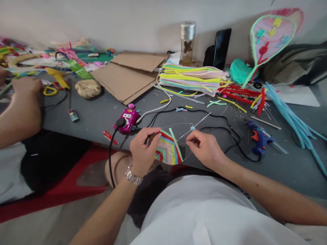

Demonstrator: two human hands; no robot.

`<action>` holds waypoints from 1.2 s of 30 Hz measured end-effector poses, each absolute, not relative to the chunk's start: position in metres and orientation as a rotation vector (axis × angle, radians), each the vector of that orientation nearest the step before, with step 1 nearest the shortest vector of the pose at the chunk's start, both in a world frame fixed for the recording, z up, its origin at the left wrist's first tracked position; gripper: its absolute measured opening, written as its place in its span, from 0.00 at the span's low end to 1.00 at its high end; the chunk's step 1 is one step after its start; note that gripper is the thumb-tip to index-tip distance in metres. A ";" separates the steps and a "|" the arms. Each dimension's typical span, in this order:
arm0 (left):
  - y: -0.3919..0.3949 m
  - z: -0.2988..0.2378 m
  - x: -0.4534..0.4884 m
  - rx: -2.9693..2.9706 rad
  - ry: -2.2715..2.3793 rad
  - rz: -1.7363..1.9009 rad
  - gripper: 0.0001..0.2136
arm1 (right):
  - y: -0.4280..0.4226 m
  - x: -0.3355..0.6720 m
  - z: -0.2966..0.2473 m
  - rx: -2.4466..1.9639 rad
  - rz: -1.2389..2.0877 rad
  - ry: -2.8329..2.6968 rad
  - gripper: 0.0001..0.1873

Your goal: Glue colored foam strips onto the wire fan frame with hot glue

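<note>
My left hand [143,148] is closed on the left side of a wire fan frame [170,149] partly filled with striped pipe cleaners in red, yellow, green and blue. My right hand [203,146] pinches the frame's thin wire rim on the right side, near the bare part of the loop. The frame rests at the near edge of the grey table [102,115], over my lap. A wristwatch [133,177] sits on my left wrist.
A pink glue gun [127,120] and a blue glue gun [259,136] lie on the table with black cords. Stacked pipe cleaners [191,78], cardboard [127,76], a jar [187,42], a finished fan [270,37] stand behind. Another person's arm [20,109] reaches in at left.
</note>
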State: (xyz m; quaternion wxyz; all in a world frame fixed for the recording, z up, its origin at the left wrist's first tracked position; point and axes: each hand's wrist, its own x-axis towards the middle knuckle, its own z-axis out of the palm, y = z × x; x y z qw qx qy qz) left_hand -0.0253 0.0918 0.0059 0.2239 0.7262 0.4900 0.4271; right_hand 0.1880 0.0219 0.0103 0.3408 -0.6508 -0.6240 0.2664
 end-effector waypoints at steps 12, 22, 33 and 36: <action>0.068 -0.004 -0.025 1.519 1.337 1.547 0.06 | 0.018 0.213 0.021 -1.323 1.474 -0.613 0.16; 0.069 -0.003 -0.010 1.433 1.324 1.375 0.09 | 0.036 0.204 0.014 -1.105 1.847 -0.779 0.19; 0.071 -0.006 -0.002 1.513 1.347 1.361 0.07 | 0.039 0.199 0.007 -1.099 1.773 -0.816 0.19; 0.071 -0.006 0.000 1.528 1.340 1.366 0.06 | 0.039 0.199 0.005 -1.101 1.743 -0.823 0.20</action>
